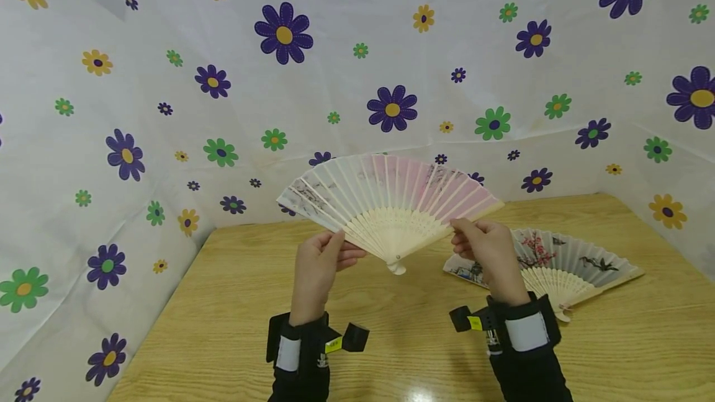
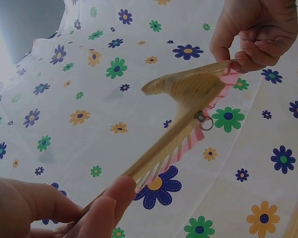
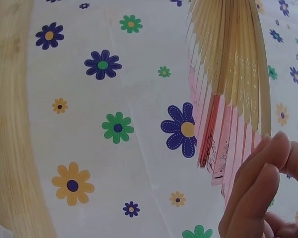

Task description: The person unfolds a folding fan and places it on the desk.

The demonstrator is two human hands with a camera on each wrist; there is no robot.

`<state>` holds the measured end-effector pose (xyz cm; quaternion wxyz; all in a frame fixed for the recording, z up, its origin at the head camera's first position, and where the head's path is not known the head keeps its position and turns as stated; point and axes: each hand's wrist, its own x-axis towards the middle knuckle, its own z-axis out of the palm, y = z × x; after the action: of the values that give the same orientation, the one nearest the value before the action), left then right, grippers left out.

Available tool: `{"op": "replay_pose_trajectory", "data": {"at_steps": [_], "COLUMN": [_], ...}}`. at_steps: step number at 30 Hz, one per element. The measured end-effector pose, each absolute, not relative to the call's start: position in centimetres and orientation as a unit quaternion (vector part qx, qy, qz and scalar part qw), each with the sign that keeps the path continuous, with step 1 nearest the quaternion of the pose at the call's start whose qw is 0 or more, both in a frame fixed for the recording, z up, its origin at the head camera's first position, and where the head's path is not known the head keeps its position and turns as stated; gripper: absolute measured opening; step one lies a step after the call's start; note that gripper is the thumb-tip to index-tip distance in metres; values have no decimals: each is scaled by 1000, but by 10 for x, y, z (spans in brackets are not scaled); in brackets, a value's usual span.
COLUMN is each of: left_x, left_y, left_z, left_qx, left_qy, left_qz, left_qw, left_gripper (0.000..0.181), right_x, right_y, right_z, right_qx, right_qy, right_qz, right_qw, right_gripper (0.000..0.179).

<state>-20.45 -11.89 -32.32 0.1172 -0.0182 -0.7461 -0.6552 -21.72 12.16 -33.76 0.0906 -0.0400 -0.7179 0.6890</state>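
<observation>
A folding fan (image 1: 396, 228), pale blue on one side and pink on the other, is spread wide in the air above the table. My left hand (image 1: 321, 268) pinches its left outer rib between thumb and fingers. On the opposite outer rib, my right hand (image 1: 490, 253) pinches near the pink edge. The left wrist view shows the fan (image 2: 188, 94) nearly edge-on, with a small metal ring at its pivot. In the right wrist view, the fan's ribs (image 3: 233, 59) run down to pink pleats beside the right fingers (image 3: 256, 188).
A second open fan (image 1: 581, 265), grey-white with pink blossoms and a dark bird, lies on the wooden table (image 1: 234, 303) at the right, partly behind my right hand. A white cloth (image 1: 335, 79) with printed flowers stands behind and along both sides.
</observation>
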Motion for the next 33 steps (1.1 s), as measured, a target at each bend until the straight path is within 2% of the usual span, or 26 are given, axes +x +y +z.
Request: {"op": "replay_pose_trajectory", "data": {"at_steps": [4, 10, 23, 33], "left_x": [-206, -207, -211, -212], "left_y": [-120, -122, -128, -132], "left_z": [-323, -323, -325, -325], "left_qx": [-11, -8, 27, 42], "left_qy": [-739, -731, -697, -688], "left_qz": [-663, -671, -711, -717], "left_qw": [122, 121, 93, 100], "left_gripper": [28, 28, 22, 20], "right_x": [-217, -217, -217, -216], "right_y": [124, 126, 144, 164], "right_z": [-337, -336, -336, -336], "right_qx": [-36, -31, -44, -55], "right_qy": [-685, -659, -599, -608], "right_qz": [725, 750, 798, 791], "right_qw": [69, 43, 45, 44], "right_gripper": [25, 33, 38, 38]}}
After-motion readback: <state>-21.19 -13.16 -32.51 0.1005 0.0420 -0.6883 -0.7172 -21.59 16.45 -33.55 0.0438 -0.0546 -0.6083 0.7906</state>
